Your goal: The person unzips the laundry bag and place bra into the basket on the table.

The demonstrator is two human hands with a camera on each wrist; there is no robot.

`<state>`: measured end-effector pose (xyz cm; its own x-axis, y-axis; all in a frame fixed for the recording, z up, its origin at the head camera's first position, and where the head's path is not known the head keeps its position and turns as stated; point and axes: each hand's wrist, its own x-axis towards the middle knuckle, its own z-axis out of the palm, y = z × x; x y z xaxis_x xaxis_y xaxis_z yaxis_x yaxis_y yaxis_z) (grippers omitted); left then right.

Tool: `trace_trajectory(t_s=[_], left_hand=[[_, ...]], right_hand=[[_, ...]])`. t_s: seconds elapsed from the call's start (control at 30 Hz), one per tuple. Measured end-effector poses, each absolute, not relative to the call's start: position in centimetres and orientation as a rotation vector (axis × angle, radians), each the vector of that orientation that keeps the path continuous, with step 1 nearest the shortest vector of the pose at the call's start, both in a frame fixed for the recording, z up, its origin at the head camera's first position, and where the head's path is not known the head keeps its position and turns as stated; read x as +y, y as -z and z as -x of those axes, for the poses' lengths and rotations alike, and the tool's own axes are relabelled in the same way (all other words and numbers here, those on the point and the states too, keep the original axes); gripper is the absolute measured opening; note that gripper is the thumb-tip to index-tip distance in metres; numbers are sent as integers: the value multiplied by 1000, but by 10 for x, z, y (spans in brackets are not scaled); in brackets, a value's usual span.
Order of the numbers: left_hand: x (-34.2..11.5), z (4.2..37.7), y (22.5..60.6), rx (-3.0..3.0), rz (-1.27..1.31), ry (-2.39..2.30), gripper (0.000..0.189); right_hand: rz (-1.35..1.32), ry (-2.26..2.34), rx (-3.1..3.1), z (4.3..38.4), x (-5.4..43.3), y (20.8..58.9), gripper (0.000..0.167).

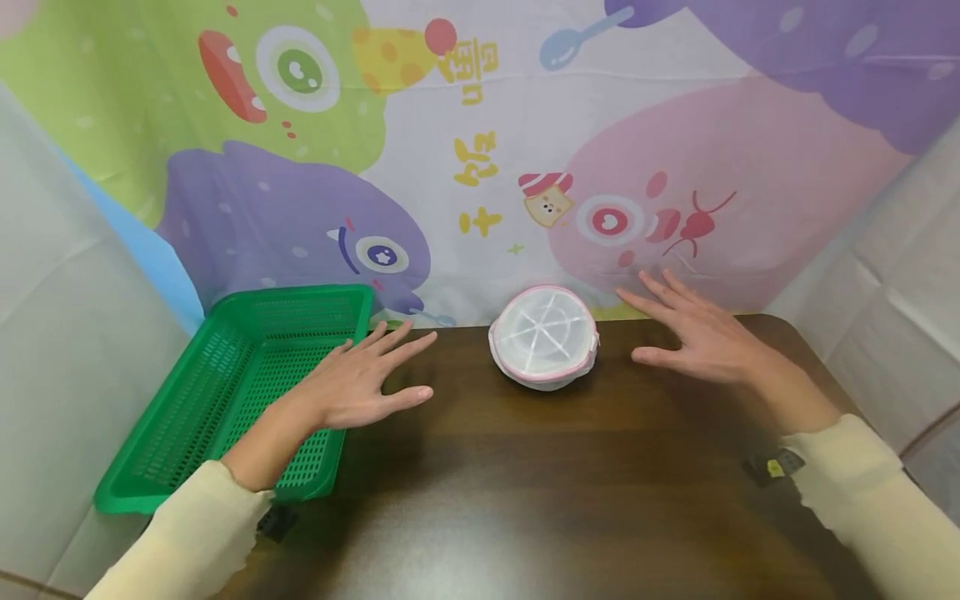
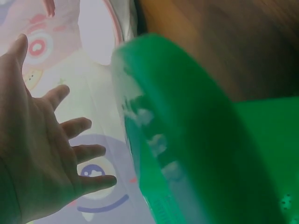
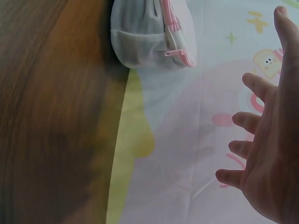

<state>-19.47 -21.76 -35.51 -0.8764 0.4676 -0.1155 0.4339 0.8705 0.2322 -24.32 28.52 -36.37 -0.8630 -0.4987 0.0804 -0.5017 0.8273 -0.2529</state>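
Note:
A round white mesh bag (image 1: 544, 333) with pink piping sits at the back middle of the dark wooden table. Its pink zipper pull (image 3: 174, 52) shows in the right wrist view. My left hand (image 1: 360, 379), fingers spread, hovers over the right side of a green plastic basket (image 1: 352, 293) and holds nothing. To the right of the bag, my right hand (image 1: 701, 337) is held in the air with its fingers apart, also holding nothing. Both hands are clear of the bag.
The brown table (image 1: 525, 483) reaches back to a cloth (image 1: 480, 108) printed with cartoon monsters. Pale fabric walls (image 1: 67, 275) stand at both sides. The perforated basket lies along the left wall.

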Motion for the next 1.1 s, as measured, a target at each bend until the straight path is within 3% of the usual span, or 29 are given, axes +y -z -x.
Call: trace_trajectory(t_s=[1.1], left_hand=[[-181,208,364,2884,-644,-378,80]], right_hand=[[-714,-567,-2978,247,268,378,86]])
